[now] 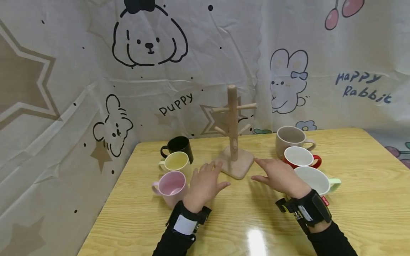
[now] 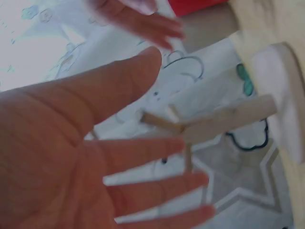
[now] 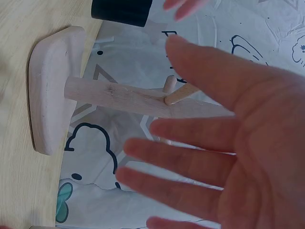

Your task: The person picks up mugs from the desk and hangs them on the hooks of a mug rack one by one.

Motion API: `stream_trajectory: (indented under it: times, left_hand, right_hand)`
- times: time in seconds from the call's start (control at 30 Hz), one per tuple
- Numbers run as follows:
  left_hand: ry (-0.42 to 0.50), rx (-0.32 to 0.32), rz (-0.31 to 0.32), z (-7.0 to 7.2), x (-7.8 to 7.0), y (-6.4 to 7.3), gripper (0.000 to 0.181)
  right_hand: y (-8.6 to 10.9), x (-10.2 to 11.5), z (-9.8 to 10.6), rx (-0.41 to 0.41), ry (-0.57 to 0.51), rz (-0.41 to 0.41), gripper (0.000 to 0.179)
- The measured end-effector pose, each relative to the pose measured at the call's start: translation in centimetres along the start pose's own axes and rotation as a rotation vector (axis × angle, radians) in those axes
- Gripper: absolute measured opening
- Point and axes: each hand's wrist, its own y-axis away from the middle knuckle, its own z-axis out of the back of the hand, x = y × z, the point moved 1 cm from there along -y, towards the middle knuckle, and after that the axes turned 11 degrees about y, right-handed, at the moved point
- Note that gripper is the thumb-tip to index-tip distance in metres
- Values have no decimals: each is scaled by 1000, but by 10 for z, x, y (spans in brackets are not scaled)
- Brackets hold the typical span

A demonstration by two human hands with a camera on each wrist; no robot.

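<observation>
A wooden mug tree (image 1: 233, 124) with several pegs stands on the table on its square base (image 3: 55, 90); no mug hangs on it. My left hand (image 1: 206, 185) is in front of its left side, fingers spread and straight, holding nothing. Beside that hand stand a pink mug (image 1: 173, 185), a yellow mug (image 1: 176, 161) and a black mug (image 1: 180, 144). My right hand (image 1: 282, 176) is at the base's right, fingers extended and holding nothing. Near it are a white mug with a green handle (image 1: 312, 177), a red mug with white inside (image 1: 299, 156) and a grey-beige mug (image 1: 289, 138).
The light wooden table (image 1: 243, 227) ends at the back against a hanging cloth (image 1: 224, 71) printed with cartoon animals. The left mugs have their handles to the left, and the right mugs have theirs to the right.
</observation>
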Motion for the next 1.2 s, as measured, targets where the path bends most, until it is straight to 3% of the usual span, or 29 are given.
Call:
stream_trajectory:
  times: [0.13,0.2,0.33,0.5,0.6,0.67,0.77,0.93,1.2]
  left_hand:
    - [136,-36,-167,24,15,10,54]
    - [187,-10,-247,40,28,17,52]
    - [285,20,-296,72,67,32,50]
    - [509,17,-138,97,141,54,51]
    - [642,49,-32,98,179,64,55]
    - [653,77,12,93,196,66,57]
    - [584,144,45,83,207,62,56]
    - [449,224,92,66,206,53,42]
    - [389,210,66,56,202,47,16]
  right_hand:
    - [-2,0,1,-11,-17,18,51]
    - [-2,0,1,-12,-25,24,49]
    - [-3,0,2,-13,-31,34,47]
    - [-3,-1,4,23,-55,38,45]
    - [-3,-2,4,50,-60,41,45]
    - [-3,-2,4,69,-66,46,45]
    - [-2,-3,3,89,-68,45,46]
    - [0,-5,1,89,-70,43,45]
    - [-1,-6,-2,105,-64,49,47]
